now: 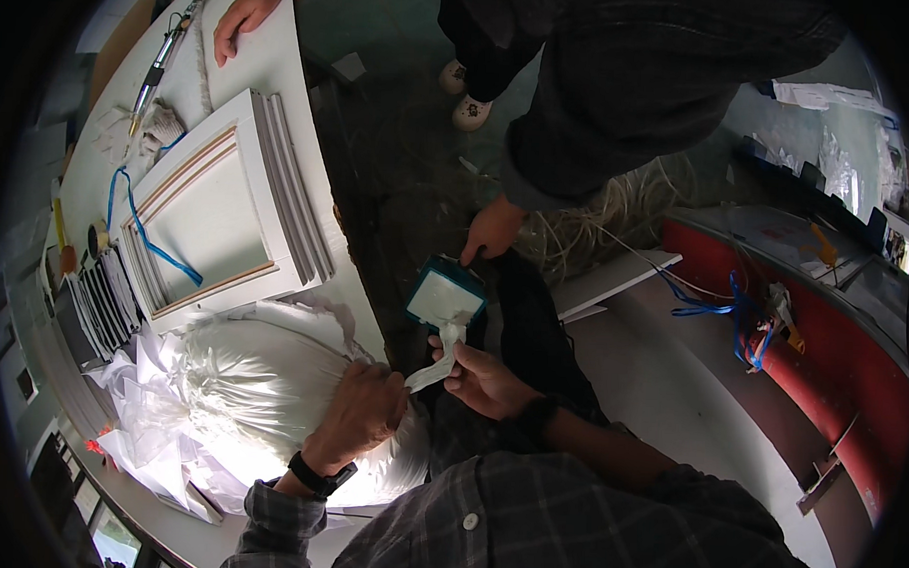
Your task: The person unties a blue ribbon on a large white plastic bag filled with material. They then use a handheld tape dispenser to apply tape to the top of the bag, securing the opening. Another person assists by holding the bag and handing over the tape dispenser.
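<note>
A crumpled white strip (433, 371), perhaps plastic film or cloth, stretches from a teal box with a white top (448, 300) down toward my left hand. My right hand (489, 383) is closed around the strip just below the box. My left hand (362, 409) is closed too, with its knuckles up, at the strip's lower end and over the edge of a bulging white bag (261, 372). Its fingertips are partly hidden. Another person's hand (493, 230) grips the far side of the teal box.
White frames (211, 220) lie stacked on the table at left, with a blue cord (141, 228) over them. A long tool (156, 73) and another hand (248, 18) are farther back. At right are a red panel (782, 356), white boards (620, 283) and tangled pale strands (617, 205).
</note>
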`<act>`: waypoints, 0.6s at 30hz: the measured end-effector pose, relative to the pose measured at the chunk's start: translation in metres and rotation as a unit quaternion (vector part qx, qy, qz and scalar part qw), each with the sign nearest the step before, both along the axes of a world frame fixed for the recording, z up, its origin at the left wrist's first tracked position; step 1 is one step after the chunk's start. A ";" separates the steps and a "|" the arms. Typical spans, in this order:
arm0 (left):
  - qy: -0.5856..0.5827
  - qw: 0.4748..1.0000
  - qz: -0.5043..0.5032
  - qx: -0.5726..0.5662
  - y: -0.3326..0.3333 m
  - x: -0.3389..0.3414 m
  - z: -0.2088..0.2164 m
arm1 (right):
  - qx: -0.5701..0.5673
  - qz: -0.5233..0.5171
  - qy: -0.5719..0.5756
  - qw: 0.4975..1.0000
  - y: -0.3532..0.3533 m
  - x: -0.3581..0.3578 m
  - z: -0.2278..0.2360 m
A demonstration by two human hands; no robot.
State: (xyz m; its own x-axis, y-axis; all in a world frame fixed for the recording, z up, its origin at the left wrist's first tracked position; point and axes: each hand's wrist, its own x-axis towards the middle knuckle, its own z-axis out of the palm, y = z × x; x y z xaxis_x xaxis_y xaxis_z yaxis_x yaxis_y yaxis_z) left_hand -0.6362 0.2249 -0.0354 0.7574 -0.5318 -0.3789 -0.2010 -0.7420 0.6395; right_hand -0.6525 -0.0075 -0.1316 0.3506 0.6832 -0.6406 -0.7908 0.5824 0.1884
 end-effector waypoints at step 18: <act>-0.005 1.000 -0.004 -0.014 0.001 0.002 0.003 | -0.151 0.052 0.029 0.987 0.021 0.016 0.010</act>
